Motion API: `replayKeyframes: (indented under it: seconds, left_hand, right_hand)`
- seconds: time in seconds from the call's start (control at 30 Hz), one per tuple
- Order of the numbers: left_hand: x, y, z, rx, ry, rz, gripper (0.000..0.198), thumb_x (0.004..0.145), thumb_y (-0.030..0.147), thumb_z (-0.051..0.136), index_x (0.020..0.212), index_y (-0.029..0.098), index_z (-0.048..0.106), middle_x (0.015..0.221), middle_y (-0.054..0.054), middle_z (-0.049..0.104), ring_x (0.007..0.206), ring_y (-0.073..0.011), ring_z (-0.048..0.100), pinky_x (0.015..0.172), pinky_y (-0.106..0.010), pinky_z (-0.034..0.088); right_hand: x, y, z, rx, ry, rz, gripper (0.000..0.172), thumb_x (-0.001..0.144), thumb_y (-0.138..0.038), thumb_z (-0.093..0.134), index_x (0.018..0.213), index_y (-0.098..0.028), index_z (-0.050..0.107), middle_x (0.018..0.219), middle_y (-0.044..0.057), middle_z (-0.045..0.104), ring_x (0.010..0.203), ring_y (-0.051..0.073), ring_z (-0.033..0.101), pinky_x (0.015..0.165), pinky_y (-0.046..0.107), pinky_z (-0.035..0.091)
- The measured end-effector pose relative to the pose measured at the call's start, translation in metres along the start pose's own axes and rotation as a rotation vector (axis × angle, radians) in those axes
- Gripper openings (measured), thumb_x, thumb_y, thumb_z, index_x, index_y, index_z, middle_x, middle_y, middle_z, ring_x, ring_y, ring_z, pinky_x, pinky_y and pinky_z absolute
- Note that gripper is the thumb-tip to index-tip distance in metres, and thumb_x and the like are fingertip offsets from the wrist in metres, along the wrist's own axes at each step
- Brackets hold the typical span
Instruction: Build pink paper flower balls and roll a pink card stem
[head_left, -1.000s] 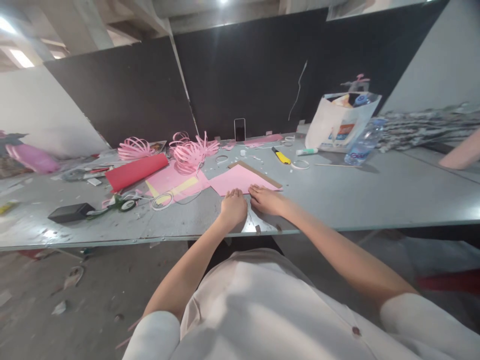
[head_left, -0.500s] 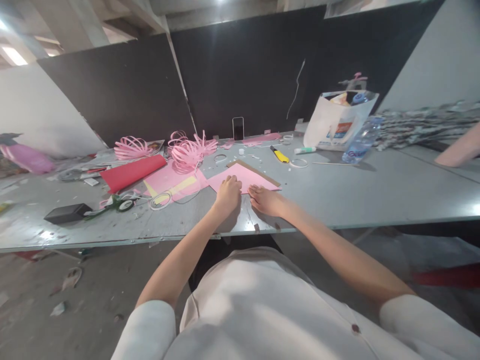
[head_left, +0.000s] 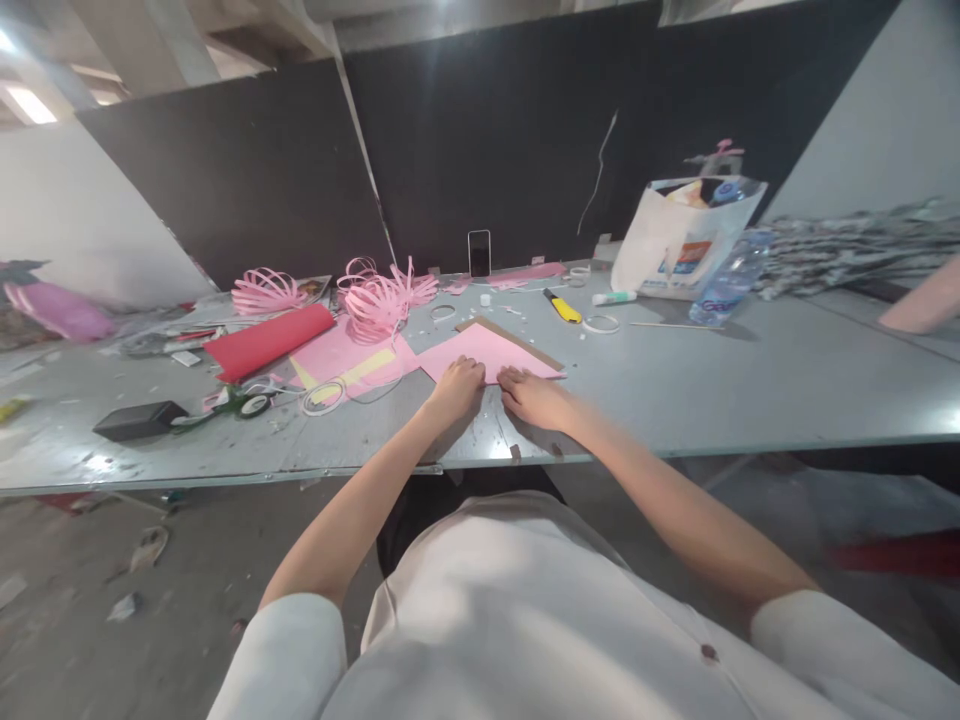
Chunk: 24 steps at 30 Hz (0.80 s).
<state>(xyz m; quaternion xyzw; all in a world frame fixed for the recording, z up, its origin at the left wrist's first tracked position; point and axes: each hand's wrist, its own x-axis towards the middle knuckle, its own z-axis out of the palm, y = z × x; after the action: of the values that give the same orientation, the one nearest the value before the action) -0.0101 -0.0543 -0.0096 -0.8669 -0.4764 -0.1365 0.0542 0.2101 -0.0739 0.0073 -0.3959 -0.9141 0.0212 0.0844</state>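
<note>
A pink sheet of paper [head_left: 487, 348] lies at the table's near middle, its long edge towards me and a brown board [head_left: 517, 340] showing from under its far side. On that near edge are the curled fingers of my left hand [head_left: 459, 388], closed and pressing the paper. Just to the right, my right hand [head_left: 531, 396] has its bent fingers close together on the same edge, holding it down. A small gap separates the two hands. More pink paper [head_left: 349, 350] with yellow strips lies left of them.
Left on the table [head_left: 675, 390] are a red sheet [head_left: 270, 343], pink strip bundles [head_left: 375, 300], green-handled scissors [head_left: 244, 402] and a black block [head_left: 141, 421]. Behind stand a phone [head_left: 479, 254], yellow cutter [head_left: 562, 307], white bag [head_left: 682, 240] and bottle [head_left: 727, 285]. Another person's arm [head_left: 922, 295] shows at right.
My right hand's fingers have drawn in slightly on the paper's edge. My left hand stays nearly in place on the paper. The whole view has shifted a little.
</note>
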Motion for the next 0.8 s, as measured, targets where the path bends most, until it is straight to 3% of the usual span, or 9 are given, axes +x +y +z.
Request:
replayKeyframes:
  seconds: [0.1, 0.23, 0.43, 0.53, 0.8]
  left_hand:
    - [0.001, 0.0, -0.001, -0.006, -0.001, 0.015, 0.028, 0.097, 0.002, 0.046, 0.102, 0.011, 0.071, 0.107, -0.016, 0.072, 0.106, -0.0291, 0.062, 0.098, -0.041, 0.049]
    - [0.001, 0.001, -0.006, -0.01, -0.015, 0.024, 0.026, 0.093, 0.0, 0.049, 0.101, 0.011, 0.071, 0.107, -0.017, 0.071, 0.107, -0.0304, 0.061, 0.098, -0.042, 0.05]
    - [0.0, 0.005, -0.014, -0.019, -0.039, 0.004, 0.028, 0.093, -0.001, 0.047, 0.102, 0.01, 0.071, 0.107, -0.018, 0.071, 0.108, -0.0307, 0.062, 0.098, -0.042, 0.05]
    - [-0.005, 0.009, -0.022, -0.03, -0.061, 0.003, 0.026, 0.094, 0.001, 0.047, 0.101, 0.011, 0.071, 0.105, -0.017, 0.071, 0.104, -0.0303, 0.063, 0.095, -0.042, 0.051]
    - [-0.053, 0.048, -0.046, -0.016, -0.109, 0.001, 0.027, 0.094, -0.001, 0.047, 0.1, 0.012, 0.069, 0.104, -0.017, 0.071, 0.103, -0.0305, 0.063, 0.089, -0.041, 0.051]
  right_hand:
    - [0.001, 0.006, 0.0, 0.012, 0.002, 0.009, 0.037, 0.111, -0.021, 0.042, 0.141, -0.012, 0.061, 0.149, 0.022, 0.065, 0.135, 0.031, 0.065, 0.109, 0.04, 0.049]
    - [0.007, 0.016, -0.001, 0.021, 0.02, 0.058, 0.03, 0.112, -0.022, 0.043, 0.135, -0.015, 0.061, 0.117, 0.018, 0.078, 0.102, 0.029, 0.075, 0.086, 0.036, 0.052]
    - [0.025, 0.021, -0.004, 0.033, 0.08, -0.007, 0.019, 0.108, -0.014, 0.051, 0.107, -0.013, 0.07, 0.117, 0.018, 0.072, 0.115, 0.028, 0.067, 0.096, 0.035, 0.047]
    - [0.028, 0.02, -0.002, 0.063, 0.086, -0.03, 0.019, 0.107, -0.013, 0.054, 0.103, -0.013, 0.072, 0.111, 0.017, 0.073, 0.109, 0.027, 0.068, 0.094, 0.034, 0.048]
    - [-0.009, -0.001, 0.005, 0.145, 0.095, -0.086, 0.013, 0.104, -0.015, 0.061, 0.102, -0.017, 0.074, 0.106, 0.01, 0.077, 0.104, 0.025, 0.07, 0.093, 0.034, 0.047]
